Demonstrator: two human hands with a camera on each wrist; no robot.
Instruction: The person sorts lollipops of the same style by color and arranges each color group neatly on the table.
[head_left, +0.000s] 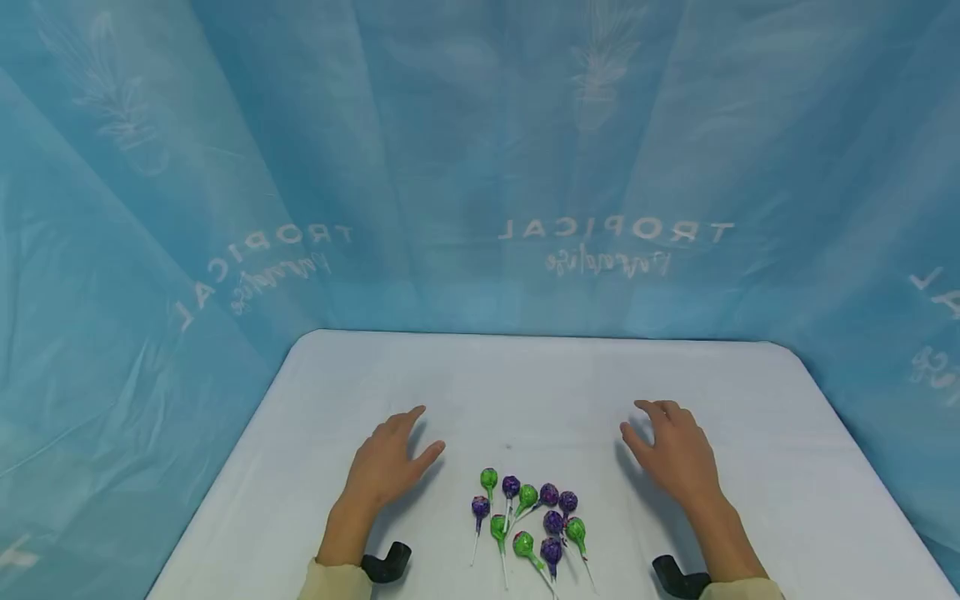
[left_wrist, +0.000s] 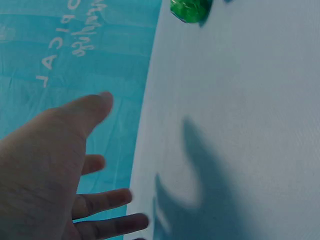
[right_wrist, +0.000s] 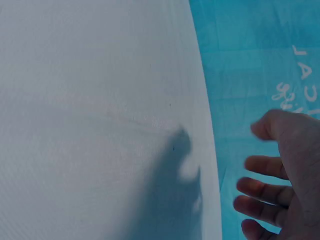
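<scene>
Several lollipops lie loosely grouped near the middle front of the white table, some in green wrappers, such as the green lollipop (head_left: 522, 544), others in purple, such as the purple lollipop (head_left: 551, 550). Their white sticks mostly point toward me. To the left of the group, my left hand (head_left: 386, 462) hovers over the table, thumb and fingers spread, holding nothing. On the other side my right hand (head_left: 675, 454) is likewise raised with relaxed, parted fingers and nothing in it. One green wrapped head (left_wrist: 191, 9) shows at the top of the left wrist view; the right wrist view has no lollipops.
The white table (head_left: 570, 392) has rounded far corners. Blue curtains (head_left: 465, 167) with mirrored lettering hang behind it and along both sides. Black curved pieces (head_left: 387, 563) are at both wrists, by the pale sleeves (head_left: 337, 582). Both hands cast shadows on the tabletop.
</scene>
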